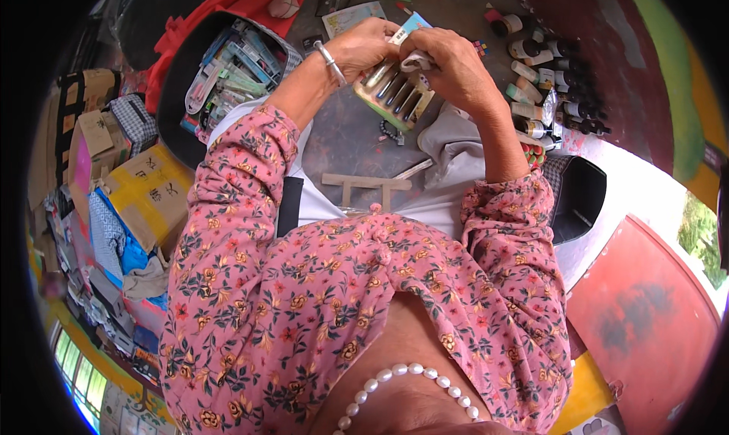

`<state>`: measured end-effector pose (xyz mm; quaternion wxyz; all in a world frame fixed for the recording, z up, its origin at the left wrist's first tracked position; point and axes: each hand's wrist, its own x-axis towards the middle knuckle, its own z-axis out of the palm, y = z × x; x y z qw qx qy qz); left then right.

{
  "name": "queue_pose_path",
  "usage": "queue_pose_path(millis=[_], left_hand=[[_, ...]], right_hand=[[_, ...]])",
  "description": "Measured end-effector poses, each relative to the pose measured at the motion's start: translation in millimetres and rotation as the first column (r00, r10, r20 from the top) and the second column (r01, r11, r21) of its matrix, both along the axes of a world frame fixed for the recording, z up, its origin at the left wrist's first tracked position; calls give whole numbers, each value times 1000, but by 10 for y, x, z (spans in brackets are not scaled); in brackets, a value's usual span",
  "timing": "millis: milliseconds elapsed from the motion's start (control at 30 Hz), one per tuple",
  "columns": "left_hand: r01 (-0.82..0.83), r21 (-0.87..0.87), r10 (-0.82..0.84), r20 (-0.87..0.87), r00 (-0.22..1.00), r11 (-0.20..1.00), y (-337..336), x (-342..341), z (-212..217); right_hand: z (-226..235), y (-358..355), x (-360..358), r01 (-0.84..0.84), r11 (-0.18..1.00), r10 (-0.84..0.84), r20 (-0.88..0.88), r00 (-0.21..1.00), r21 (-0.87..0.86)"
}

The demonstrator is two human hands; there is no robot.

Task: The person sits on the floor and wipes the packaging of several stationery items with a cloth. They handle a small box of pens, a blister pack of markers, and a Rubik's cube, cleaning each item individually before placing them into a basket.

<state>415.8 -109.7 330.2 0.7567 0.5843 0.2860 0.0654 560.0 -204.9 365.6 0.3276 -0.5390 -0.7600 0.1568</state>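
The left hand point(367, 49) had its grip closed on the upper end of a flat pack point(394, 95), raised before the body; the right hand point(453, 64) pinched a crumpled whitish scrap point(416, 61) over it (cloth or plastic, I couldn't tell), bottles point(553, 82) lying rightward.

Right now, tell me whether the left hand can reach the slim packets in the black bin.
Probably yes: the slim packets lie uncovered in the open black bin beside the left forearm, though the left hand appears to grip the carded pack.
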Motion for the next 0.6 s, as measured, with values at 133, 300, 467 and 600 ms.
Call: queue_pose_path(millis=[133, 300, 467, 600], left_hand=[[-1, -78, 7, 78, 997, 997, -55, 25, -22], [-3, -122, 12, 69, 998, 992, -31, 21, 67], [29, -58, -25, 66, 998, 998, 34, 34, 74], [-38, -110, 48, 93, 994, 993, 1, 60, -3]], right_hand=[[-7, 78, 212, 192, 960, -265, 440, 858, 204], [2, 94, 581, 608, 774, -631, 137, 763, 179], [-39, 22, 681, 594, 789, -557, -226, 799, 154], [-78, 127, 456, 503, 787, -512, -79, 856, 358]])
